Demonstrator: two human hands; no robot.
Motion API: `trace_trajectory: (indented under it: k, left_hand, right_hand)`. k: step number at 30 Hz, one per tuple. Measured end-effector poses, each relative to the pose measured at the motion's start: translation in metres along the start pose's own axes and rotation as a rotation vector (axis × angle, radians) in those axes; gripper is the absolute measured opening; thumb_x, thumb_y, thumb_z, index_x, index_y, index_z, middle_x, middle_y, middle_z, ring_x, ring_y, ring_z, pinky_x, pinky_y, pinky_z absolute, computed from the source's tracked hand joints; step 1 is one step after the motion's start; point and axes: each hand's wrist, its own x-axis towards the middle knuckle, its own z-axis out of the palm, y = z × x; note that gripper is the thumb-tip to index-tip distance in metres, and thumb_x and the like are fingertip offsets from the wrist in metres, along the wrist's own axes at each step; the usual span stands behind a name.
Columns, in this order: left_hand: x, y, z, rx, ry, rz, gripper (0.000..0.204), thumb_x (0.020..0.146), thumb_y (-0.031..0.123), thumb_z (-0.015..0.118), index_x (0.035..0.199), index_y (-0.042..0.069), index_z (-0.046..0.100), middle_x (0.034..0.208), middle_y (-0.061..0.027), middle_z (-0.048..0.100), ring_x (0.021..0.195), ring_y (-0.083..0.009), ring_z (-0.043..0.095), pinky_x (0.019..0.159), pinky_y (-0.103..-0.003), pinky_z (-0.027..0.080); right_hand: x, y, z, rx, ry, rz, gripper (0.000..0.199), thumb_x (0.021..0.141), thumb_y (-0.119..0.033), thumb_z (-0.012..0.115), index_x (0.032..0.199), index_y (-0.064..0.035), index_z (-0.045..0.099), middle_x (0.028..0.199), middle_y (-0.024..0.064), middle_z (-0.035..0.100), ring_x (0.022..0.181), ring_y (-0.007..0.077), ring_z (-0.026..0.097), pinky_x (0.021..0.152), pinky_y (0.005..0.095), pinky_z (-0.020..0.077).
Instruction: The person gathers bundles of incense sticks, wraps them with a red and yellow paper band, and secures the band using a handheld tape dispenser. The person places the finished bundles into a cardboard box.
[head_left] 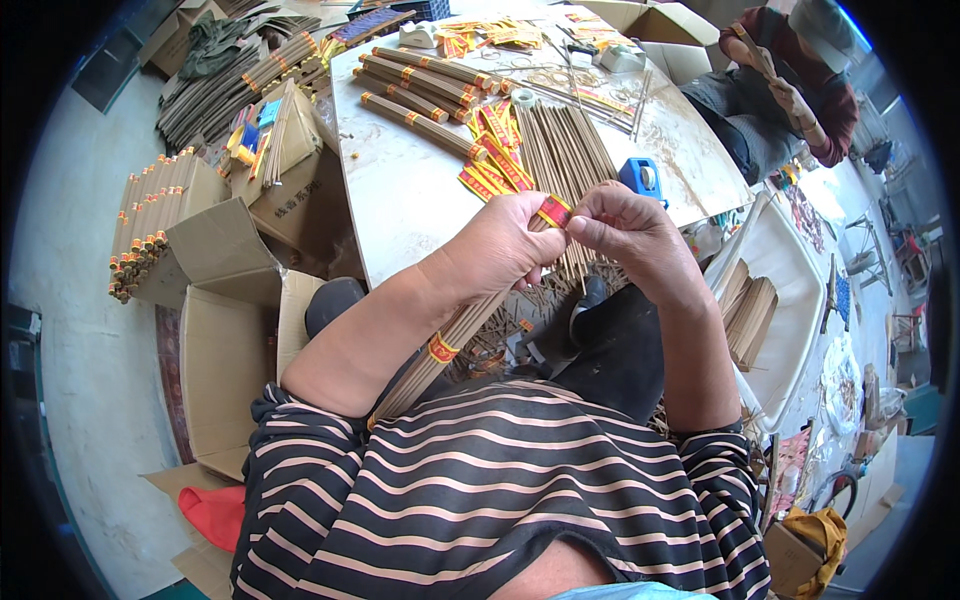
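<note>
My left hand (510, 240) is closed around a bundle of incense sticks (465, 325) that slants from my lap toward the table. A red and yellow paper band (554, 211) wraps the bundle's upper end, and another circles it lower down. At that upper band, my right hand (625, 225) pinches with thumb and forefinger, touching the paper edge. Just beyond my hands, loose incense sticks (565, 145) lie side by side on the table. Printed red and yellow labels (495, 150) are heaped left of them. A blue tape dispenser (641, 178) stands to the right.
Finished bundles (420, 100) lie across the white table (390, 215). An open cardboard box (230, 350) stands at my left, with stacked bundles (155, 220) beyond it. To my right is a white tub (790, 330) holding sticks. Another person (790, 90) sits at the far right.
</note>
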Motion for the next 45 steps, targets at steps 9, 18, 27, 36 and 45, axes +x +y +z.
trace_trajectory:
  k: [9, 18, 27, 36, 45]
  left_hand:
    - [0.000, 0.001, 0.000, 0.098, 0.017, 0.035, 0.015, 0.083, 0.012, 0.055, 0.092, 0.000, 0.051, 0.067, -0.0004, 0.051, 0.054, -0.0054, 0.050, 0.048, -0.019, 0.043]
    - [0.000, -0.007, 0.001, 0.149, 0.038, 0.065, 0.012, 0.085, 0.013, 0.055, 0.091, 0.003, 0.051, 0.068, 0.0029, 0.049, 0.051, -0.0021, 0.047, 0.045, -0.015, 0.040]
    - [-0.011, 0.001, 0.001, -0.151, -0.073, -0.062, 0.010, 0.084, 0.009, 0.056, 0.089, 0.002, 0.052, 0.065, -0.0002, 0.052, 0.048, -0.0039, 0.049, 0.042, -0.016, 0.040]
    - [-0.013, -0.002, 0.002, -0.344, -0.095, -0.091, 0.020, 0.092, 0.024, 0.050, 0.095, 0.004, 0.050, 0.065, -0.0005, 0.052, 0.048, -0.0034, 0.049, 0.041, -0.015, 0.040]
    - [-0.013, -0.011, 0.000, -0.378, -0.107, -0.054, 0.037, 0.095, 0.038, 0.042, 0.100, 0.003, 0.051, 0.067, -0.0034, 0.052, 0.046, -0.0052, 0.048, 0.040, -0.016, 0.039]
  right_hand:
    - [0.002, -0.005, 0.003, -0.070, 0.064, 0.147, 0.020, 0.082, -0.021, 0.068, 0.082, -0.0023, 0.060, 0.071, -0.0054, 0.052, 0.065, 0.0016, 0.044, 0.056, 0.0184, 0.0346]
    - [0.004, -0.006, 0.002, -0.326, 0.103, 0.212, 0.029, 0.080, -0.027, 0.070, 0.075, -0.0008, 0.060, 0.067, -0.0028, 0.050, 0.062, 0.0043, 0.044, 0.053, 0.0211, 0.0346]
    - [-0.001, -0.005, 0.002, -0.433, 0.070, 0.022, 0.034, 0.076, -0.031, 0.072, 0.077, 0.0011, 0.061, 0.070, 0.0039, 0.051, 0.066, 0.0115, 0.048, 0.059, 0.0273, 0.0391]
    - [-0.005, -0.008, 0.004, -0.457, 0.105, -0.020, 0.033, 0.075, -0.030, 0.072, 0.074, 0.0006, 0.060, 0.068, 0.0050, 0.053, 0.063, 0.0120, 0.048, 0.056, 0.0276, 0.0396]
    - [-0.003, -0.001, 0.006, -0.347, 0.100, 0.073, 0.037, 0.075, -0.033, 0.072, 0.071, 0.0006, 0.058, 0.066, 0.0031, 0.053, 0.062, 0.0108, 0.048, 0.055, 0.0263, 0.0387]
